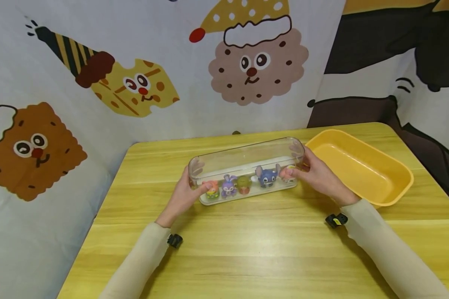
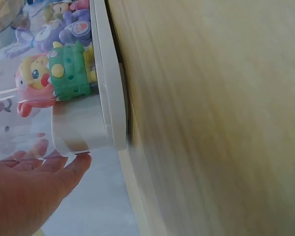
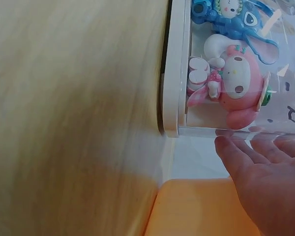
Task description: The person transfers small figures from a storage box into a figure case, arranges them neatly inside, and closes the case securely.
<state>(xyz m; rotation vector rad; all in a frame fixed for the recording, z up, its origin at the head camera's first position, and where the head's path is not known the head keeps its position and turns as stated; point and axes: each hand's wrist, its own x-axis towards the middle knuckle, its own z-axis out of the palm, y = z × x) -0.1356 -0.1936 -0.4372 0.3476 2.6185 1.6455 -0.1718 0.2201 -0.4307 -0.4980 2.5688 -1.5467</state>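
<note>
A long clear plastic display box [image 1: 243,155] with a white base [image 2: 119,98] stands at the table's middle, crosswise and slightly slanted. Inside, several toy figures line the front: a pink-hooded one in green [image 2: 69,71], a purple rabbit [image 1: 229,187], a greenish one [image 1: 244,185], a blue big-eared one [image 1: 267,177] and a pink-hooded white-faced one [image 3: 238,83]. My left hand [image 1: 182,198] grips the box's left end, thumb across the front. My right hand [image 1: 321,176] holds the right end the same way. Whether the base touches the table fully, I cannot tell.
A yellow plastic basin [image 1: 355,160] sits on the wooden table [image 1: 247,249] at the right, just behind my right wrist. Cloth with cartoon prints [image 1: 172,116] hangs close behind the table and along its left side.
</note>
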